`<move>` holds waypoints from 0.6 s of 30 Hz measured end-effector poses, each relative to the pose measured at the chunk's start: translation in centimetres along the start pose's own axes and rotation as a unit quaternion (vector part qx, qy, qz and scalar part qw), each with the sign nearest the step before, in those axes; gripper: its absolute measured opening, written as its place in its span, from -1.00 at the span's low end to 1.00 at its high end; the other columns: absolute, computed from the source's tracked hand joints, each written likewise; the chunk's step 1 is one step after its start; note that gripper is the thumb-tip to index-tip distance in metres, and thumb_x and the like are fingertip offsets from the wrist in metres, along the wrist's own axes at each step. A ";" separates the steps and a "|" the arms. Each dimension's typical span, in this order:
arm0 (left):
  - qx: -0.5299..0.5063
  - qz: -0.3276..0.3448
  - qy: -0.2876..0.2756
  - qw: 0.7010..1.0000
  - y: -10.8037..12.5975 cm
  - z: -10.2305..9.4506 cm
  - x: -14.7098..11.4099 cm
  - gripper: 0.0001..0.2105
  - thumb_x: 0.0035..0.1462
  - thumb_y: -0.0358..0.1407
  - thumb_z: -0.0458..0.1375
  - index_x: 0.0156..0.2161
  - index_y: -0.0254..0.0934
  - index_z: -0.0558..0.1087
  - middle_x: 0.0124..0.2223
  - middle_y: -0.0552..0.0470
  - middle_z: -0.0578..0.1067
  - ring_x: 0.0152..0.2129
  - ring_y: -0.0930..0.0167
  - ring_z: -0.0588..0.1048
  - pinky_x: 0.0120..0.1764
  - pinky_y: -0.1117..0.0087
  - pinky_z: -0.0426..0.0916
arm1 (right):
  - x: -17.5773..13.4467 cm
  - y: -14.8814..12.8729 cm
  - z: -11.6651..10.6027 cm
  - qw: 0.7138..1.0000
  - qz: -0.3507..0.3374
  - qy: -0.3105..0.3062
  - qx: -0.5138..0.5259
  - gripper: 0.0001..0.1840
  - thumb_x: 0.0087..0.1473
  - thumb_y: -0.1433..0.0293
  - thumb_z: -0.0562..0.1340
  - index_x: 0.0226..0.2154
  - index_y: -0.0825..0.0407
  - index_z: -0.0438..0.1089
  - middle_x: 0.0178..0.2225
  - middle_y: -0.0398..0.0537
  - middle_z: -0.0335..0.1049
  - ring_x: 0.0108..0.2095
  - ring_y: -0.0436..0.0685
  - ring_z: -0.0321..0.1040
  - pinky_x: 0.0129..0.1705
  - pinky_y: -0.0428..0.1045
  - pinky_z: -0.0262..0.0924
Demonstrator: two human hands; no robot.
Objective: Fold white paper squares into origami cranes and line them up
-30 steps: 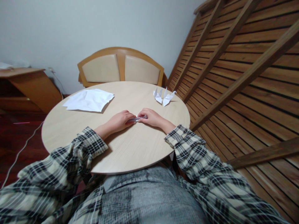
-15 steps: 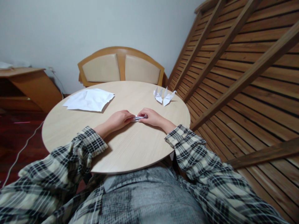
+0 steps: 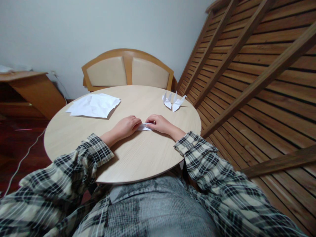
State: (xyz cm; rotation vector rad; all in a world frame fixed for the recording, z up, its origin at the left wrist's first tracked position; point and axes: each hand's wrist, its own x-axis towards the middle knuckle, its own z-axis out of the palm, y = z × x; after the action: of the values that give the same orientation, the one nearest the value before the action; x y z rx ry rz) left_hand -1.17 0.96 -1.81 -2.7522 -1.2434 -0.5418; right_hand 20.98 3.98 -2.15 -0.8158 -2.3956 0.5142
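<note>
A small folded piece of white paper (image 3: 145, 127) lies low over the middle of the round table (image 3: 138, 158). My left hand (image 3: 127, 126) is closed on its left end, the fingers bent over the paper. At the other end my right hand (image 3: 159, 124) pinches it between thumb and fingers. Part of the paper is hidden beneath the fingertips. Beyond my right hand, two white paper cranes (image 3: 178, 102) stand side by side near the table's far right edge.
White paper sheets (image 3: 95, 105) lie in a loose stack at the table's far left. A wooden headboard (image 3: 129, 65) with pale panels stands behind the table. Wooden slats (image 3: 247, 72) rise along the right side. A cable (image 3: 24, 158) runs over the floor at left.
The folded paper has turned from edge-on to showing a flatter, wider white face. Both hands have stayed nearly in place, with slight finger movement.
</note>
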 end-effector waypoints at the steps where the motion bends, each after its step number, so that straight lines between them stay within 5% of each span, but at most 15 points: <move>1: 0.001 0.001 -0.002 1.000 0.1 0.0 0.0 -0.78 0.27 -0.37 -0.03 -0.27 -0.31 0.48 -0.33 -0.09 0.48 -0.41 0.34 0.43 -0.29 0.33 0.32 | 0.0 0.0 0.0 1.000 0.002 -0.003 -0.002 -0.91 0.11 0.42 0.24 -0.35 0.08 0.48 -0.37 -0.08 0.40 -0.32 0.05 0.29 -0.21 -0.03 0.13; 9: -0.020 -0.025 0.028 0.999 0.5 -0.2 0.0 -0.83 0.27 -0.34 0.02 -0.23 -0.29 0.46 -0.33 -0.09 0.48 -0.40 0.32 0.43 -0.30 0.30 0.34 | 0.1 0.1 0.0 1.000 -0.001 0.007 -0.016 -0.91 0.11 0.40 0.24 -0.38 0.07 0.44 -0.36 -0.08 0.37 -0.29 0.07 0.28 -0.20 -0.03 0.11; 12: -0.035 -0.051 0.102 0.993 0.3 -0.4 0.0 -0.89 0.22 -0.29 0.12 -0.19 -0.25 0.43 -0.26 -0.09 0.49 -0.28 0.26 0.44 -0.22 0.24 0.36 | 0.0 0.0 -0.1 0.999 0.001 0.025 -0.024 -0.90 0.12 0.40 0.22 -0.38 0.07 0.42 -0.36 -0.07 0.37 -0.29 0.07 0.27 -0.20 -0.02 0.10; 18: -0.051 -0.068 0.284 0.955 0.5 -1.1 0.1 -0.67 0.13 -0.26 0.22 -0.02 -0.23 0.30 0.07 -0.17 0.39 0.04 0.15 0.32 0.12 0.03 0.20 | 0.1 0.2 -0.1 0.996 0.038 0.083 -0.015 -0.89 0.14 0.39 0.20 -0.40 0.05 0.40 -0.35 -0.06 0.39 -0.28 0.09 0.28 -0.19 0.00 0.11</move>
State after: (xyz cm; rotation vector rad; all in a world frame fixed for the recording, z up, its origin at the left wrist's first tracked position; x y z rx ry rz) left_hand -1.10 0.47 -0.67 -2.3174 -1.2732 -1.3252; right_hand 21.07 4.20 -2.10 -0.9290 -2.2317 0.4235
